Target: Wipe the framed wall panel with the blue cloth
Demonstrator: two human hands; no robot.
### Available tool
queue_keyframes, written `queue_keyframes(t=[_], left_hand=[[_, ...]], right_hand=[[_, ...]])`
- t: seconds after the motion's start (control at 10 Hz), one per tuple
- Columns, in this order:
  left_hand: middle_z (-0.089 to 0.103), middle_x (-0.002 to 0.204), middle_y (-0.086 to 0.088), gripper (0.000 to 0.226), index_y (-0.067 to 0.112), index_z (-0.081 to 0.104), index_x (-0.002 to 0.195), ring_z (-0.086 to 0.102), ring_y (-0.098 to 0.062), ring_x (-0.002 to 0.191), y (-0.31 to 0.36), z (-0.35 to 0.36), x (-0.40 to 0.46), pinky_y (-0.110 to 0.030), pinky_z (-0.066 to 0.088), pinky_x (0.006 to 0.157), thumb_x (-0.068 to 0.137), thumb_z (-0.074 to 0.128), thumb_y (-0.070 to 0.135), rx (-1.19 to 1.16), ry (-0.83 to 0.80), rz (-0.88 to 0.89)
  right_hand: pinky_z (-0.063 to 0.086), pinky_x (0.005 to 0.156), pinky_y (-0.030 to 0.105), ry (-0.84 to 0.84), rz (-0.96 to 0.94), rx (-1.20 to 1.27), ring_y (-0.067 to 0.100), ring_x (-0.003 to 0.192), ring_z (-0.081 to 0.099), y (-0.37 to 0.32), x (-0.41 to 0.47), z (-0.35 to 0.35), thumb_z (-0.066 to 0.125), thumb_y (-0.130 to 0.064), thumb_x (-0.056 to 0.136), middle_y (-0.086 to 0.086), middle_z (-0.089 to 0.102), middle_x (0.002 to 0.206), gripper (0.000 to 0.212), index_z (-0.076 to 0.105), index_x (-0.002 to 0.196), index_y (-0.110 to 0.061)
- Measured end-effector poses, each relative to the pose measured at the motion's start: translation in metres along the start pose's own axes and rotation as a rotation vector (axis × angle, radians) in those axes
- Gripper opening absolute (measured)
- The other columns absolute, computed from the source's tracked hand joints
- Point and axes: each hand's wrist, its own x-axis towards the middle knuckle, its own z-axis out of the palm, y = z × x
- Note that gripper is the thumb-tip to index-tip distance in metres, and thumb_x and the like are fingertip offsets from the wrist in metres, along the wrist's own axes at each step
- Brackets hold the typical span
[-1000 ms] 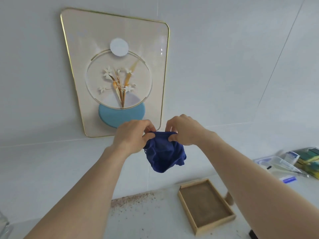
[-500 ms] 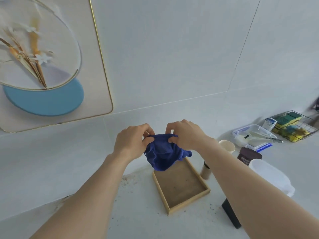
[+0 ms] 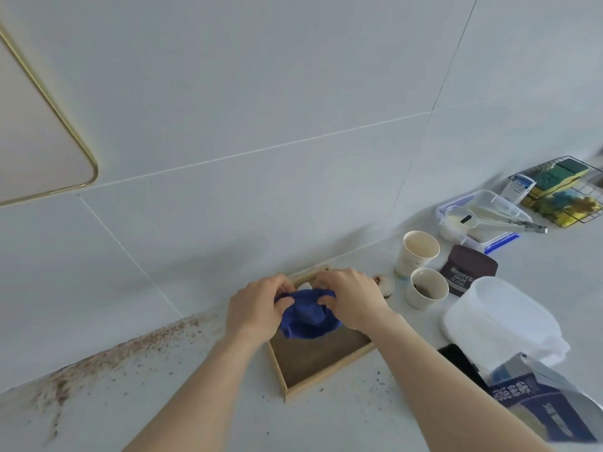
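Observation:
The blue cloth is bunched up between both hands, low over the wooden tray on the counter. My left hand pinches its left side and my right hand pinches its right side. Only the lower right corner of the framed wall panel, cream with a gold rim, shows at the far left edge, well above and left of my hands.
Right of the tray stand two paper cups, a brown cocoa tin, a white lidded tub, a clear box with tongs and a wire basket of sponges. A blue bag lies at the near right. Brown crumbs litter the counter's left side.
The view has swung down and right, so the wall panel has slid almost out of sight. Both hands, still holding the cloth, have come down over the wooden tray.

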Motion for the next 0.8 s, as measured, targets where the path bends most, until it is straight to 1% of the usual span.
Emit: queue_keyframes(t=[0.1,0.2,0.3,0.4,0.5,0.6,0.7,0.8], left_hand=[[0.072,0.097,0.015,0.005,0.037,0.064,0.101,0.062,-0.013,0.083,-0.007,0.03,0.004,-0.027,0.047,0.068,0.098,0.06,0.036,-0.015,-0.019,-0.02],[0.067,0.104,0.012,0.01,0.033,0.063,0.104,0.062,-0.014,0.089,-0.015,0.059,0.006,-0.027,0.048,0.073,0.1,0.057,0.026,-0.035,-0.035,-0.043],[0.064,0.122,0.008,0.02,0.029,0.062,0.119,0.061,-0.016,0.106,-0.023,0.084,0.001,-0.029,0.051,0.085,0.1,0.058,0.023,0.003,-0.134,-0.053],[0.051,0.148,0.009,0.049,0.03,0.047,0.145,0.049,-0.017,0.132,-0.027,0.101,-0.012,-0.032,0.043,0.11,0.099,0.061,0.034,0.096,-0.283,-0.022],[0.024,0.169,0.008,0.071,0.032,0.019,0.161,0.019,-0.02,0.156,-0.035,0.111,-0.024,-0.039,0.018,0.127,0.1,0.053,0.047,0.265,-0.4,-0.001],[-0.007,0.174,0.007,0.079,0.034,-0.008,0.161,-0.01,-0.026,0.16,-0.042,0.115,-0.032,-0.047,-0.004,0.129,0.097,0.021,0.069,0.373,-0.518,0.015],[-0.024,0.17,0.008,0.103,0.038,-0.021,0.156,-0.026,-0.027,0.156,-0.044,0.115,-0.039,-0.051,-0.016,0.127,0.065,-0.016,0.085,0.387,-0.579,0.017],[-0.033,0.167,0.007,0.095,0.044,-0.028,0.151,-0.036,-0.026,0.152,-0.043,0.105,-0.044,-0.056,-0.02,0.124,0.069,-0.008,0.088,0.378,-0.536,0.001]], right_hand=[[0.056,0.075,0.044,0.009,-0.008,0.007,0.032,0.092,0.064,0.015,0.002,0.029,0.06,-0.018,0.095,0.002,0.067,0.106,0.019,0.065,0.111,-0.026],[0.05,0.07,0.039,0.033,0.01,-0.03,0.032,0.094,0.063,0.027,0.001,0.059,0.057,-0.017,0.098,0.003,0.065,0.107,0.025,0.065,0.119,-0.026],[0.048,0.074,0.035,0.003,0.002,-0.068,0.026,0.103,0.06,0.034,-0.005,0.087,0.059,-0.017,0.1,0.001,0.065,0.114,0.03,0.063,0.128,-0.027],[0.05,0.1,0.038,-0.073,-0.034,-0.109,0.026,0.126,0.055,0.041,-0.014,0.112,0.064,-0.019,0.1,0.002,0.062,0.136,0.039,0.059,0.137,-0.026],[0.024,0.126,0.049,-0.145,-0.006,-0.132,0.03,0.155,0.027,0.043,-0.028,0.128,0.052,-0.033,0.107,0.004,0.039,0.165,0.045,0.047,0.151,-0.026],[-0.013,0.127,0.052,-0.226,0.035,-0.128,0.029,0.16,-0.009,0.044,-0.041,0.137,0.035,-0.053,0.107,0.001,0.004,0.175,0.063,0.019,0.163,-0.027],[-0.039,0.107,0.044,-0.297,0.081,-0.162,0.023,0.151,-0.031,0.041,-0.045,0.142,0.017,-0.074,0.099,-0.002,-0.017,0.173,0.08,-0.001,0.164,-0.031],[-0.029,0.119,0.052,-0.32,0.105,-0.155,0.027,0.155,-0.029,0.032,-0.044,0.131,-0.005,-0.087,0.076,0.0,-0.019,0.172,0.103,-0.001,0.164,-0.032]])
